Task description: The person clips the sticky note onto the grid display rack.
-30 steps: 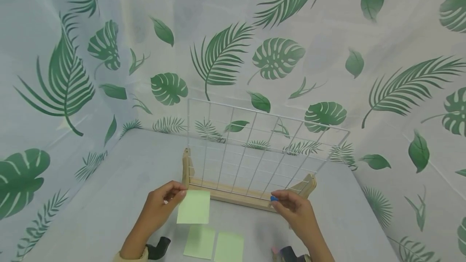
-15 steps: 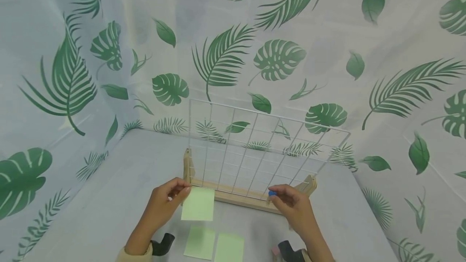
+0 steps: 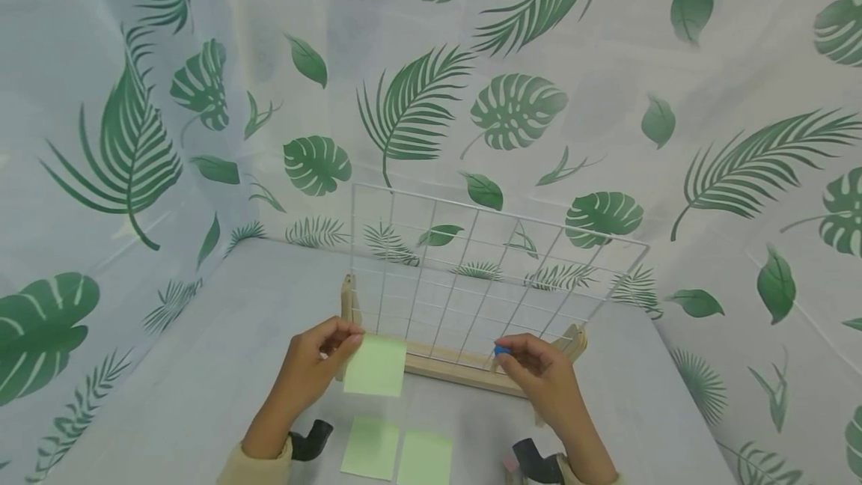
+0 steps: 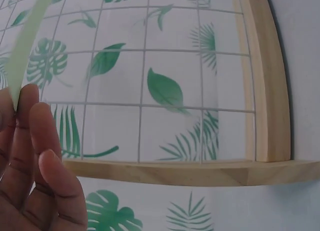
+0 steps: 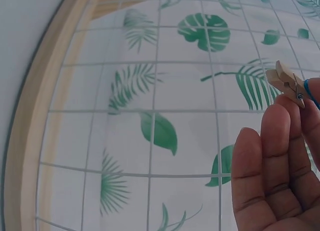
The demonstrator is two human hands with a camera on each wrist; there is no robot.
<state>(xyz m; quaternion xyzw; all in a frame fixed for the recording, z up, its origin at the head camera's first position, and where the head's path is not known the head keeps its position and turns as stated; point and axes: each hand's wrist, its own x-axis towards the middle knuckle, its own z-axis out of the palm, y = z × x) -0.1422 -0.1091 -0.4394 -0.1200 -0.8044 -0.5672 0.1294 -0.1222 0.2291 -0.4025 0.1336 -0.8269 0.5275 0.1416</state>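
My left hand (image 3: pixel 316 365) pinches a light green paper note (image 3: pixel 374 367) by its upper left corner. In the left wrist view the note (image 4: pixel 26 46) shows nearly edge-on above my fingertips. In my right hand (image 3: pixel 547 376) is a small wooden clothespin (image 5: pixel 286 81) with something blue on its gripped end, held between thumb and fingers; its free end points away from the palm. Both hands are in front of a white wire grid panel (image 3: pixel 480 209) that stands in a wooden base (image 3: pixel 458 375). Note and clothespin are in front of the grid's lower part.
Two more green notes, a left one (image 3: pixel 370 449) and a right one (image 3: pixel 426 459), lie side by side on the white table (image 3: pixel 269 283). A small pinkish thing (image 3: pixel 509 464) lies partly hidden near my right wrist. Leaf-patterned cloth (image 3: pixel 592 58) hangs behind and beside the table.
My left hand has moved the note up and to the right, toward the grid. My right hand has risen slightly and shifted a little left with the clothespin.
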